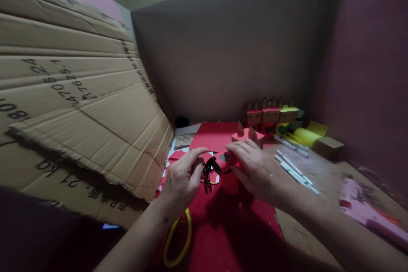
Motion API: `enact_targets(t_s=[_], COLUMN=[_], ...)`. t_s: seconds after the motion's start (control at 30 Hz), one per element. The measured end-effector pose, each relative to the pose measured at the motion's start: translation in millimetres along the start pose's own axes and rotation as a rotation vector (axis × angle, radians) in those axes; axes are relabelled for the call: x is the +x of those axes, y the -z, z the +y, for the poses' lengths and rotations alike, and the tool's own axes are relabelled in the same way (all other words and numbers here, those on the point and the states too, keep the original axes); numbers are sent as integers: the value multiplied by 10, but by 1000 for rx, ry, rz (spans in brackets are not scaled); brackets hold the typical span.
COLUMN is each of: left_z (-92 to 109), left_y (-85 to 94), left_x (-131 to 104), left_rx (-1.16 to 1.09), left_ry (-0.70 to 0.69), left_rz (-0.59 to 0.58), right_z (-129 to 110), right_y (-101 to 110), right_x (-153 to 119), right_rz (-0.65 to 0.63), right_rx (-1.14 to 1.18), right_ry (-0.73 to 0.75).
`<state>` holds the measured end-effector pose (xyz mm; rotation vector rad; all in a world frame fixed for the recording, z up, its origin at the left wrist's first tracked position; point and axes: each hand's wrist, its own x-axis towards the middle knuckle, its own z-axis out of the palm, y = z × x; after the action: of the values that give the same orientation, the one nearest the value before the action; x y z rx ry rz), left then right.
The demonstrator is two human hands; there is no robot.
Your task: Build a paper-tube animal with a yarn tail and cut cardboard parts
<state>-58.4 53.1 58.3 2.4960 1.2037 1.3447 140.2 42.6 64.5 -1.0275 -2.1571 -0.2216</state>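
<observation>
My right hand (251, 165) is closed around a red paper animal figure (230, 185), with a tube-shaped body and a box head (247, 134) bearing two pointed brown ears. A brown strip ending in a black fringe (208, 174) sticks out from the figure's left side. My left hand (185, 174) is closed in a pinch at this fringe, thumb and index finger at its left edge; the exact contact is hard to make out. Below the left hand lie yellow scissor handles (177, 238), on the red surface (223, 229).
Finished-looking box-headed figures (270, 114) in red and yellow stand at the back. White markers (295, 172), a yellow paper roll (307, 137), a small cardboard box (328, 146) and a pink glue gun (366, 212) lie to the right. A large cardboard sheet (79, 72) leans at left.
</observation>
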Motion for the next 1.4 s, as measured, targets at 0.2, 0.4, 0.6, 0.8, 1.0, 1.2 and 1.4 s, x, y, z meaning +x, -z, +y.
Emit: enact_targets(t_s=[0.2, 0.4, 0.6, 0.8, 1.0, 1.2, 1.4], left_z=[10, 52, 74, 9, -41, -247, -443], left_y=[-60, -118, -133, -166, -106, -166, -361], left_x=[0, -1, 10, -68, -93, -58, -123], left_rx=[-52, -98, -99, 23, 28, -213, -359], left_ry=[14, -11, -44, -221, -80, 328, 483], left_rz=[-17, -47, -49, -72, 140, 75, -102], right_z=[31, 61, 55, 54, 98, 30, 178], right_y=[-36, -63, -75, -66, -92, 71, 121], right_x=[-16, -31, -25, -38, -56, -107, -389], right_rz=[-5, -22, -20, -13, 34, 189, 350], right_rx=[-6, -18, -24, -21, -19, -10, 52], right_ry=[1, -10, -21, -10, 16, 65, -225])
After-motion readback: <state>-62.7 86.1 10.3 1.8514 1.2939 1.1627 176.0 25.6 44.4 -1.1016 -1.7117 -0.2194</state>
